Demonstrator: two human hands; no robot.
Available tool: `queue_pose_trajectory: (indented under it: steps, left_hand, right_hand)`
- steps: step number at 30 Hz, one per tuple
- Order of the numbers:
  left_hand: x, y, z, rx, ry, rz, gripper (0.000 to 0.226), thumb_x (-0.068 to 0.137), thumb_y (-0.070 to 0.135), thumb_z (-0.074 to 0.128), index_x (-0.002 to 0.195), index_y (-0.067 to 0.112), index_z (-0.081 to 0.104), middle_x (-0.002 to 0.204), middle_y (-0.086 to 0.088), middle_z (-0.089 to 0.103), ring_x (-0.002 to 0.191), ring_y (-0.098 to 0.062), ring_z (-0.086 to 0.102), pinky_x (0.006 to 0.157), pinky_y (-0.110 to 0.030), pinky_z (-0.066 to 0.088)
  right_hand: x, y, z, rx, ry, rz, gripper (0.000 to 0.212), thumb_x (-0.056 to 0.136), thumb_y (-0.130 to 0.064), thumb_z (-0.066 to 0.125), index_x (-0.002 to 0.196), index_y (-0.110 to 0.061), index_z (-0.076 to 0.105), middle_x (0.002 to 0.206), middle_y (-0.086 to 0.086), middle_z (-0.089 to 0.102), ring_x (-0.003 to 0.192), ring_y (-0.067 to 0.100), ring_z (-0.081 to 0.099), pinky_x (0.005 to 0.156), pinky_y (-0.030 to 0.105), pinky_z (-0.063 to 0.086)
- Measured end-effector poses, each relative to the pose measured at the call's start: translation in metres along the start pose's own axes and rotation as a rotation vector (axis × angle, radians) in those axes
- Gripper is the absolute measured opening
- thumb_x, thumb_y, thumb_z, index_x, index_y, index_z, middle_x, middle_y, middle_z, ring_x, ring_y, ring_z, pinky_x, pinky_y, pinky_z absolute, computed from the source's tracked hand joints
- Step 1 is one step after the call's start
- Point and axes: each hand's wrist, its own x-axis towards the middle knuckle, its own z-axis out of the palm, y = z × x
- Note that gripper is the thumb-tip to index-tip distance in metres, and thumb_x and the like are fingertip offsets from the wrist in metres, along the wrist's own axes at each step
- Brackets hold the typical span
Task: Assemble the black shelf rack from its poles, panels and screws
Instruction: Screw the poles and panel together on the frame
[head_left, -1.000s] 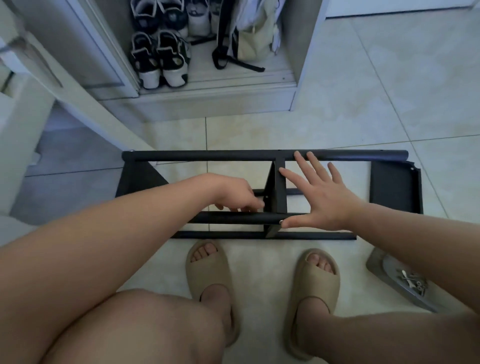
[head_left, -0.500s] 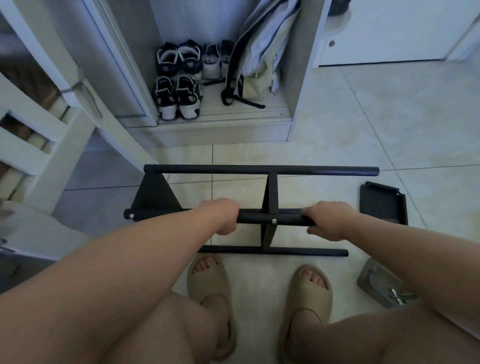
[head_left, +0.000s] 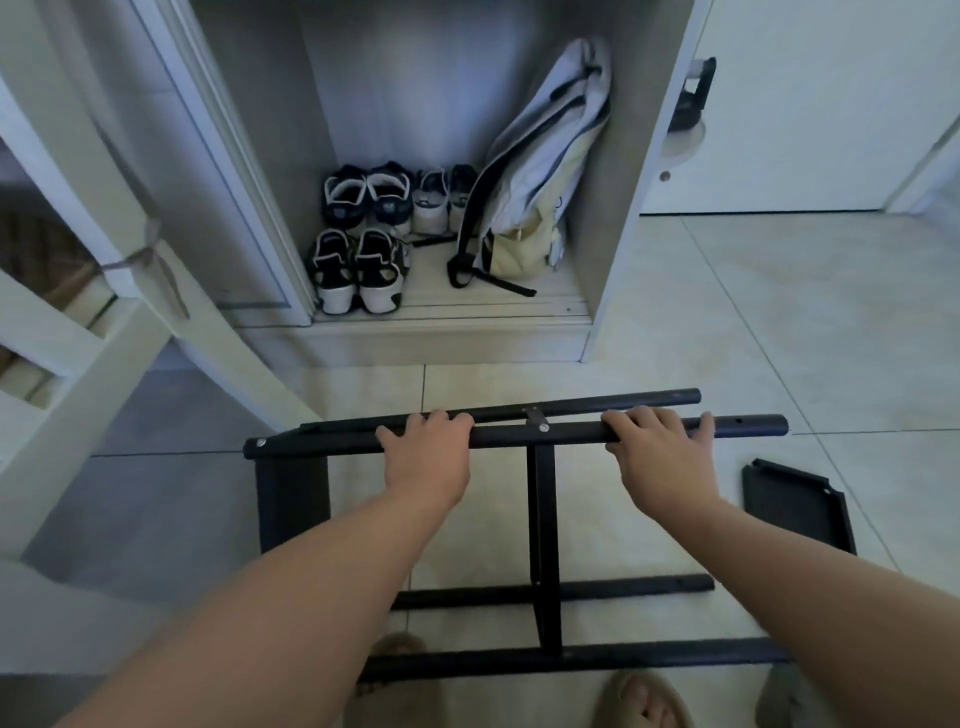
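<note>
You've tipped the rack (head_left: 543, 545) up: left grip (head_left: 426, 457) and right grip (head_left: 660, 457) both clasp its top pole (head_left: 540, 439). 1 panel (head_left: 795, 506) lies loose, unfitted.

The scene is being lit dimly and bluishly — frame edges are being bowed, and the foreground is being blurred.

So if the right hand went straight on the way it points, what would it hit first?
Probably the back pole just beyond the right hand, which grips the front pole; depth is hard to judge.
</note>
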Motion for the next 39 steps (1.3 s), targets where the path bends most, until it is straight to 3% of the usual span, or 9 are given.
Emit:
queue_pose_trajectory:
  steps: [11,15,18,23,25,28,31,36,39]
  left_hand:
    - [0.15,-0.014,0.064,0.042,-0.028,-0.021,0.043,0.092,0.001,0.051,0.126,0.029,0.047,0.127,-0.004,0.05,0.12,-0.03,0.043,0.105,-0.066,0.027]
    - [0.176,-0.02,0.088,0.025,-0.02,-0.015,0.04,0.093,0.002,0.052,0.124,0.028,0.049,0.124,-0.003,0.051,0.117,-0.029,0.045,0.105,-0.064,0.031]
    - [0.179,-0.023,0.093,-0.025,-0.021,-0.014,0.034,0.096,0.009,0.052,0.126,0.025,0.051,0.127,-0.004,0.052,0.116,-0.028,0.047,0.102,-0.058,0.037]
    - [0.151,-0.017,0.085,-0.065,-0.12,0.007,0.052,0.102,0.038,0.048,0.151,0.028,0.032,0.158,-0.003,0.03,0.144,-0.03,0.027,0.113,-0.059,0.027]
    - [0.13,-0.012,0.083,-0.075,-0.178,0.036,0.055,0.102,0.041,0.046,0.153,0.029,0.03,0.162,-0.004,0.027,0.145,-0.03,0.029,0.114,-0.055,0.029]
    - [0.097,-0.003,0.083,-0.171,-0.315,0.079,0.056,0.101,0.047,0.046,0.152,0.025,0.037,0.155,-0.004,0.041,0.138,-0.028,0.043,0.11,-0.045,0.038]
    - [0.068,0.01,0.089,-0.286,-0.496,0.092,0.062,0.102,0.05,0.045,0.153,0.015,0.038,0.155,-0.007,0.043,0.139,-0.027,0.044,0.113,-0.038,0.038]
    - [0.035,0.03,0.115,-0.37,-0.633,0.051,0.067,0.101,0.055,0.044,0.149,0.009,0.044,0.15,-0.011,0.049,0.134,-0.03,0.048,0.11,-0.039,0.04]
    - [0.032,0.038,0.128,-0.473,-0.674,-0.017,0.062,0.1,0.053,0.048,0.135,0.002,0.055,0.133,-0.018,0.059,0.12,-0.035,0.057,0.101,-0.039,0.046]
  right_hand:
    - [0.149,-0.019,0.088,0.072,0.009,0.033,0.046,0.101,-0.016,0.052,0.142,-0.033,0.042,0.138,-0.002,0.049,0.136,0.027,0.038,0.113,0.073,0.019]
    - [0.171,-0.024,0.117,0.128,0.051,0.04,0.034,0.106,-0.024,0.046,0.139,-0.03,0.047,0.138,0.001,0.051,0.137,0.029,0.038,0.115,0.071,0.019]
    - [0.175,-0.026,0.125,0.253,0.036,0.022,0.034,0.107,-0.029,0.043,0.14,-0.026,0.049,0.141,0.001,0.051,0.138,0.028,0.038,0.118,0.061,0.025]
    - [0.148,-0.03,0.11,0.335,-0.07,-0.001,0.054,0.107,-0.044,0.039,0.157,-0.029,0.028,0.163,0.0,0.03,0.154,0.026,0.016,0.123,0.055,0.017]
    - [0.125,-0.029,0.1,0.358,-0.109,-0.006,0.057,0.107,-0.047,0.036,0.16,-0.03,0.022,0.167,0.0,0.023,0.156,0.025,0.012,0.124,0.053,0.016]
    - [0.084,-0.025,0.089,0.358,-0.133,-0.055,0.056,0.106,-0.048,0.038,0.158,-0.029,0.027,0.164,-0.002,0.032,0.153,0.023,0.023,0.122,0.049,0.024]
    - [0.045,-0.017,0.083,0.372,-0.243,-0.081,0.052,0.106,-0.049,0.039,0.153,-0.027,0.037,0.154,-0.002,0.046,0.141,0.023,0.041,0.116,0.044,0.033]
    - [-0.004,-0.004,0.097,0.319,-0.471,-0.157,0.05,0.104,-0.054,0.042,0.147,-0.029,0.044,0.145,-0.004,0.055,0.13,0.022,0.052,0.109,0.043,0.038]
    - [-0.021,0.001,0.113,0.245,-0.562,-0.222,0.052,0.101,-0.059,0.045,0.144,-0.031,0.045,0.136,-0.005,0.059,0.124,0.022,0.055,0.107,0.042,0.037]
